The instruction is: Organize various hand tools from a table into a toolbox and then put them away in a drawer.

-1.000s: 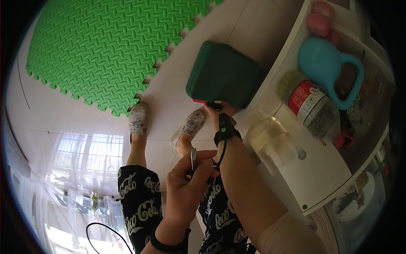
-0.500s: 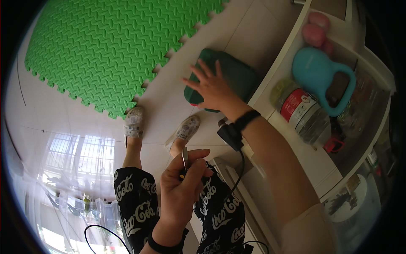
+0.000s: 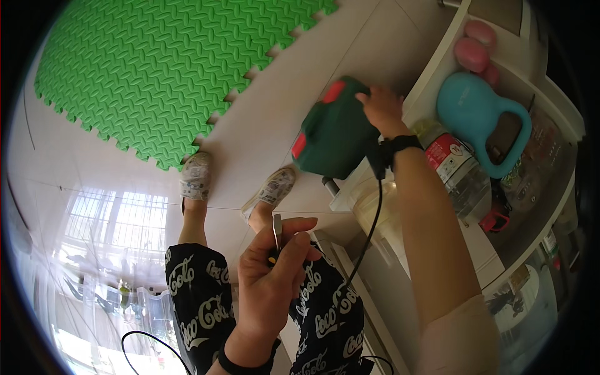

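Find the green case at 1 o'clock, seen against the tiled floor, tilted, impossible to tell whether resting or raised. At its upper right corner, note the right hand, half-curled and seemingly touching, too blurred to judge how firm a hold. Best, probably, to wrap the fingers well round that edge for steady turning, and to swing clear of the white-rimmed drawer near 2 o'clock. Mind the black cable running towards 5 o'clock, a likely snag. Near 7 o'clock, see the left hand closed round a tool, flat metal tip up towards 12; better held away from the case. For surfaces, compare the matte, rounded shell, probably hard plastic, and its smooth red fittings with the foam mat at 10 o'clock, bright green, wavy-ridged and jigsaw-edged. At 3 o'clock, notice a blue, loop-handled kettlebell-shaped thing beside a clear bottle
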`<state>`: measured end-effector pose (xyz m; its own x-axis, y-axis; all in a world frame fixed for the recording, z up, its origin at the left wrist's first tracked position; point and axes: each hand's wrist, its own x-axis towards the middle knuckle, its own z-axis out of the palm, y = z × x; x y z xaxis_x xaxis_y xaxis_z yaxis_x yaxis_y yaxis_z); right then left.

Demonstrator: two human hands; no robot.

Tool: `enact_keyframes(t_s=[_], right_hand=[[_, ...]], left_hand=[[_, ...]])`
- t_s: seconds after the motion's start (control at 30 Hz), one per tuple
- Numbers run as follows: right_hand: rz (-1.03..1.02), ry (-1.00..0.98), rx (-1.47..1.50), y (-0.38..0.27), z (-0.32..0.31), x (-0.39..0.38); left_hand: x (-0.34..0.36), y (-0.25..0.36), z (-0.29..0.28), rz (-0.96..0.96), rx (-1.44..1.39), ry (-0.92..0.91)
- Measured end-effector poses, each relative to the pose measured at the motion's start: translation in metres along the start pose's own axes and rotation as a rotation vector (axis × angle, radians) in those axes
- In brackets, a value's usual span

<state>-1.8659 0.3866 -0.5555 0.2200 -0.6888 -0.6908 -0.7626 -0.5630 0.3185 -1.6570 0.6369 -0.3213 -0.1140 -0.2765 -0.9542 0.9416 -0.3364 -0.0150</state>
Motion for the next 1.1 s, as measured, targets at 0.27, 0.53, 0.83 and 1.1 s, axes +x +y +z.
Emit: enact_keyframes(t_s=[0.27, 0.53, 0.83, 1.1], right_hand=[[-0.276, -0.154, 0.045, -0.081, 0.014, -0.083], [-0.507, 0.102, -0.083, -0.068, 0.11, -0.117], [-0.472, 0.138, -0.121, -0.012, 0.117, -0.106], [-0.239, -0.003, -0.529, 0.008, 0.106, -0.09]], left_hand=[[0.005, -0.004, 0.011, -0.011, 0.042, 0.054], [0.009, -0.007, 0.021, -0.035, 0.078, 0.054], [0.009, -0.009, 0.011, -0.009, 0.055, 0.063], [0.006, -0.006, 0.008, -0.027, 0.023, 0.074]])
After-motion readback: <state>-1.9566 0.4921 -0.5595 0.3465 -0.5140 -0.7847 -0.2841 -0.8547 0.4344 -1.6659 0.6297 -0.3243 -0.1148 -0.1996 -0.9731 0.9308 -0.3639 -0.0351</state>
